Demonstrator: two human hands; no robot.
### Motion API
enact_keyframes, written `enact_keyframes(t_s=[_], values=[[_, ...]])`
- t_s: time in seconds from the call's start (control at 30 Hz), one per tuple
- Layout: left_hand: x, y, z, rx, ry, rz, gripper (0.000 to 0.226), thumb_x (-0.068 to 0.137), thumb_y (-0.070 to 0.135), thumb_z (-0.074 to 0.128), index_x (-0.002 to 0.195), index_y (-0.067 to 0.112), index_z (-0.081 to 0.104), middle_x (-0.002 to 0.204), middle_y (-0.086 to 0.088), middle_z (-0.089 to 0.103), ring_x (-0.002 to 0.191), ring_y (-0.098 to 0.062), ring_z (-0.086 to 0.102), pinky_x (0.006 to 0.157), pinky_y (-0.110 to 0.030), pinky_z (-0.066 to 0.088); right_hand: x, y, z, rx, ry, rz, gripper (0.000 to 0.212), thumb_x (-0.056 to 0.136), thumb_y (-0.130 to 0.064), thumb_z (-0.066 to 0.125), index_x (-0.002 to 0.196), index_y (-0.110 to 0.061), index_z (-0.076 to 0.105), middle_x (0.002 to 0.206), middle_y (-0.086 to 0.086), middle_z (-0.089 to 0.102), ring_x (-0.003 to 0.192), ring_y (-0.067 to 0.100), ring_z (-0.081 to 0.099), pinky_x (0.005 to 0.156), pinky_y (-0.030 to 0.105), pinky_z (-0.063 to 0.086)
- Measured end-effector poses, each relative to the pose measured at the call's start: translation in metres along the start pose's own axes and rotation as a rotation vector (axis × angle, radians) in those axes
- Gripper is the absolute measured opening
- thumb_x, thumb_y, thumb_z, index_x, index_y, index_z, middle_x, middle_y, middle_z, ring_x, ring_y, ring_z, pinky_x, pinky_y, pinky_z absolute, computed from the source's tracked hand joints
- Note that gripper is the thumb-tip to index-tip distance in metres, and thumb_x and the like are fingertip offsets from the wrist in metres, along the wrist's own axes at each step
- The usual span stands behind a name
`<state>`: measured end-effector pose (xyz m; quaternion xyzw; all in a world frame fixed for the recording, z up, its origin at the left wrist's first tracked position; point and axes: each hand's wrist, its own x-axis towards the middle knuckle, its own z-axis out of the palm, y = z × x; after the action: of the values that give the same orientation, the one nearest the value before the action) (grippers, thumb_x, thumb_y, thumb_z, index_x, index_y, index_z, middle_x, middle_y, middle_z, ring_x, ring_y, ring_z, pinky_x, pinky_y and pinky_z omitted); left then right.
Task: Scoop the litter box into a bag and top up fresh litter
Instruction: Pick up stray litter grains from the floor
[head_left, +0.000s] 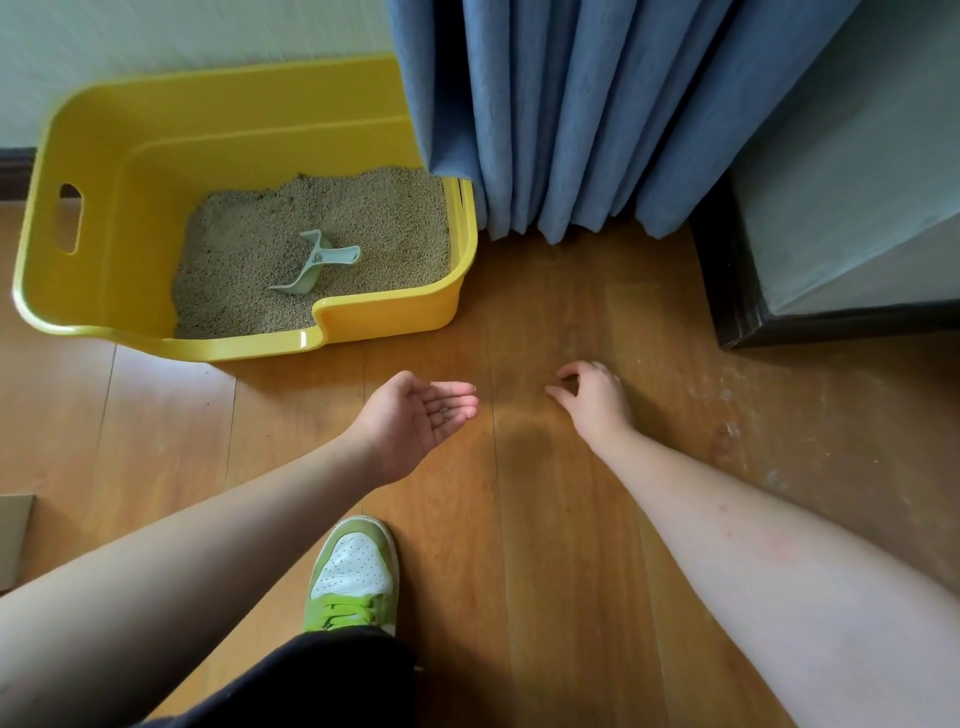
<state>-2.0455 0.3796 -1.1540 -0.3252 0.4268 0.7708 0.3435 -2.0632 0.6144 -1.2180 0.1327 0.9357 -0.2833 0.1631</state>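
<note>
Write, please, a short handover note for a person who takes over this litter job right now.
Left hand: open, palm up, a few litter grains on it.
Right hand: low over the wooden floor, fingers curled as if pinching up stray grains; whether it holds any is unclear.
Yellow litter box: on the floor by the curtain, with litter in it and the scoop lying on the litter.
No bag in view.
Left: bring a bag, scoop, top up.

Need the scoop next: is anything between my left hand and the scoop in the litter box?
Only the litter box's low front wall lies between the left hand and the scoop. The scoop lies uncovered on the litter; reach over the rim.
</note>
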Motion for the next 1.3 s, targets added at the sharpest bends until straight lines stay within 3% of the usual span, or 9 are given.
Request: enact_keyframes(t_s=[0.4,0.87,1.1,1.2,1.3], values=[[-0.007,0.004,-0.009,-0.04,0.009,0.023,0.051,0.095,0.016,0.022,0.108,-0.008,0.065,0.1,-0.022,0.07,0.095,-0.028,0.069,0.09,-0.033,0.053,0.01,0.0,0.001,-0.071,0.008,-0.05,0.018,0.094,-0.026,0.058,0.104,-0.015,0.068,0.112,0.006,0.063,0.103,0.023,0.057,0.082,0.029,0.045],[-0.014,0.007,-0.025,-0.067,0.036,0.041,0.049,0.093,0.016,0.025,0.105,-0.008,0.066,0.096,-0.021,0.071,0.088,-0.026,0.07,0.074,-0.028,0.059,0.007,-0.008,0.002,-0.093,0.043,-0.082,0.019,0.096,-0.02,0.055,0.107,-0.011,0.067,0.115,0.008,0.062,0.102,0.025,0.059,0.082,0.026,0.044],[-0.008,-0.001,-0.012,-0.076,0.018,0.029,0.049,0.093,0.015,0.024,0.103,-0.007,0.066,0.095,-0.021,0.071,0.088,-0.026,0.07,0.08,-0.028,0.058,0.008,-0.015,-0.006,0.359,-0.007,0.238,0.032,0.099,-0.026,0.049,0.126,-0.011,0.057,0.125,0.009,0.06,0.11,0.026,0.058,0.084,0.028,0.044],[-0.007,-0.002,-0.003,-0.068,0.002,0.027,0.049,0.093,0.015,0.023,0.103,-0.007,0.066,0.094,-0.02,0.071,0.089,-0.025,0.069,0.084,-0.029,0.055,0.011,-0.019,-0.012,0.596,-0.069,0.375,0.042,0.1,-0.034,0.045,0.138,-0.017,0.046,0.133,0.005,0.053,0.118,0.027,0.053,0.096,0.033,0.044],[-0.007,0.0,0.002,-0.052,0.001,0.028,0.05,0.093,0.016,0.023,0.104,-0.006,0.066,0.095,-0.02,0.071,0.089,-0.025,0.07,0.082,-0.028,0.057,0.016,-0.024,-0.018,0.811,-0.133,0.475,0.042,0.1,-0.035,0.045,0.139,-0.02,0.044,0.126,0.004,0.054,0.111,0.025,0.056,0.101,0.037,0.046]])
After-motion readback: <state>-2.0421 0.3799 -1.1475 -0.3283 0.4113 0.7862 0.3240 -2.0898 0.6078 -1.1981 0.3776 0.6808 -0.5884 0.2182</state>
